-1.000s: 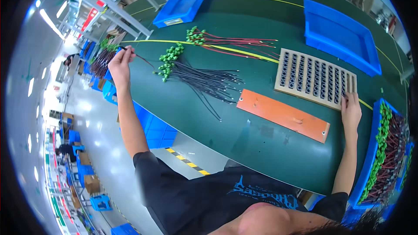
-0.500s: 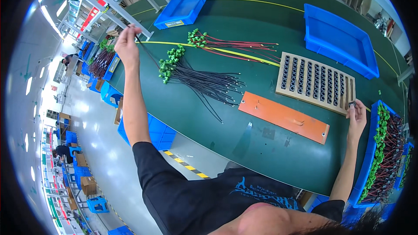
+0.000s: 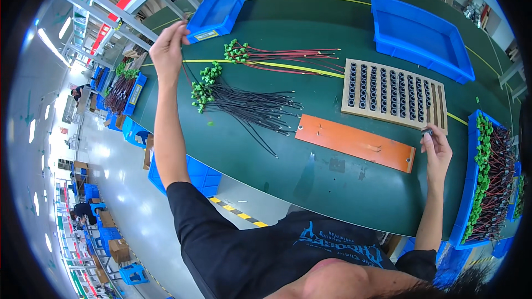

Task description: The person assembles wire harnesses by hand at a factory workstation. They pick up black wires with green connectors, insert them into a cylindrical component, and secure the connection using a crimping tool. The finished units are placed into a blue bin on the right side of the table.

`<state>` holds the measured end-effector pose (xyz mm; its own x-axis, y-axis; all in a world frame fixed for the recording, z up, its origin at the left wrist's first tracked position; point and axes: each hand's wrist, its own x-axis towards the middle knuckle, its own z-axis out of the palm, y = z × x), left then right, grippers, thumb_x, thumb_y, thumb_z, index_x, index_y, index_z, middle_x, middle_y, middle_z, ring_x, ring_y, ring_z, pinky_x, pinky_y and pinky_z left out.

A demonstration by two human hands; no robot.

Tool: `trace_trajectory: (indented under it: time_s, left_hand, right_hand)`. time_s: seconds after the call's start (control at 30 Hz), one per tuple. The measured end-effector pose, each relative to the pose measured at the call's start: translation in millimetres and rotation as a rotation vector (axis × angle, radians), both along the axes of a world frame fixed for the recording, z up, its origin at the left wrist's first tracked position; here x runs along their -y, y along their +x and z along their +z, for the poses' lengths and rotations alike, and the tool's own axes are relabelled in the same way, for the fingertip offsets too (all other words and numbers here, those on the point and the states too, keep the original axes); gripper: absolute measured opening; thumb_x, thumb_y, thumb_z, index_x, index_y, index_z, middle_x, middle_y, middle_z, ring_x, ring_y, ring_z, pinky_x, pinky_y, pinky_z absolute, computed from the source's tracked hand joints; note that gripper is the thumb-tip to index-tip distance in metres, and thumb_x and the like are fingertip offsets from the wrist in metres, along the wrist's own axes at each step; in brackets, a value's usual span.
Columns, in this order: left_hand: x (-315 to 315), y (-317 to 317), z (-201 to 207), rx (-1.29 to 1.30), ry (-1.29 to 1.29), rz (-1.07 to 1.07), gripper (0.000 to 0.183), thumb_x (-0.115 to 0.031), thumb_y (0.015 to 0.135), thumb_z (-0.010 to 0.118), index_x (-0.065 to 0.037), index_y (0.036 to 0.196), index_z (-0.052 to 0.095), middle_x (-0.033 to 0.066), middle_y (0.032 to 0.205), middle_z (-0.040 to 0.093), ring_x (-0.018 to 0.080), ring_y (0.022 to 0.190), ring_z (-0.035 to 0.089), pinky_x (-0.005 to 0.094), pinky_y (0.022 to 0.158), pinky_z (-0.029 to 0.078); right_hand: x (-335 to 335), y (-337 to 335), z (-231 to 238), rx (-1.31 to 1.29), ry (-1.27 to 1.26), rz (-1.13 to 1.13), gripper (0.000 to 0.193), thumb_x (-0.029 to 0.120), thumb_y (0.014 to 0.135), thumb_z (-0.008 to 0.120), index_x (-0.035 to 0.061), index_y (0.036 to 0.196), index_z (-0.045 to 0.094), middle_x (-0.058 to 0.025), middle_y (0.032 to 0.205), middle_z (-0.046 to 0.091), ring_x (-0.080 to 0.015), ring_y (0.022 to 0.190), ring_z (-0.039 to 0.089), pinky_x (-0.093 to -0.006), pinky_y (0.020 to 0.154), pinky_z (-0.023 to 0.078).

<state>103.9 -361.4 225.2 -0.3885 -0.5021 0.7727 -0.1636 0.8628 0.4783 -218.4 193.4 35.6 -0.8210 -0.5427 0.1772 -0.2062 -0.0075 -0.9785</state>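
Note:
My left hand (image 3: pixel 168 50) is raised at the far left of the table, its fingers pinched on a thin dark-reddish wire (image 3: pixel 185 69) that hangs toward the green-ended bundles. Under it lies a bundle of black wires (image 3: pixel 249 101) with green connectors (image 3: pixel 206 86). Farther back is a smaller bundle of red wires (image 3: pixel 293 54). My right hand (image 3: pixel 438 152) pinches a small black cylindrical part (image 3: pixel 426 131) just off the near right corner of the wooden tray (image 3: pixel 388 112). Rows of similar black parts fill most of that tray. An orange plate (image 3: pixel 354 143) with small upright pins lies left of this hand.
Two blue bins, one at the back left (image 3: pixel 220 8) and one at the back right (image 3: pixel 415 30), stand on the green table (image 3: pixel 266 171). A blue crate (image 3: pixel 471 188) of green-ended wires stands by the right edge. A grey metal frame (image 3: pixel 105 11) rises at the left.
My right hand has drawn the black part off the tray's corner, toward me and the orange plate. My left hand has shifted slightly right, toward the back left bin. The whole view has shifted a little.

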Motion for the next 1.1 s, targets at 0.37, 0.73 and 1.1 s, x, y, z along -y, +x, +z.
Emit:
trace_trajectory:
  time_s: [0.37,0.73,1.1]
  left_hand:
    - [-50,-3,27,-0.097,0.053,-0.127,0.018,-0.013,0.104,0.061,0.000,0.111,0.071,0.0018,0.081,0.060,0.0070,0.067,0.049,0.0240,0.059,0.039]
    - [-290,-118,-136,0.614,0.393,-0.878,0.022,-0.017,0.104,0.060,0.002,0.105,0.070,0.0110,0.079,0.064,0.0214,0.068,0.062,0.0354,0.065,0.050]
    - [-309,-127,-150,0.655,0.661,-0.886,0.028,-0.022,0.107,0.057,0.002,0.106,0.071,0.0046,0.076,0.061,0.0114,0.067,0.056,0.0294,0.062,0.047]
  right_hand:
    - [11,28,4,0.112,-0.034,0.093,0.029,0.003,0.100,0.063,-0.0013,0.129,0.063,-0.0053,0.112,0.069,-0.0086,0.093,0.062,-0.0231,0.083,0.050]
    - [53,67,-1,0.240,-0.372,0.284,0.029,0.006,0.104,0.059,0.0022,0.132,0.056,-0.0132,0.124,0.069,-0.0160,0.107,0.066,-0.0291,0.083,0.054]
    - [44,71,7,0.217,-0.381,0.230,0.027,0.006,0.104,0.058,0.0017,0.131,0.056,-0.0143,0.121,0.068,-0.0152,0.102,0.065,-0.0292,0.083,0.054]
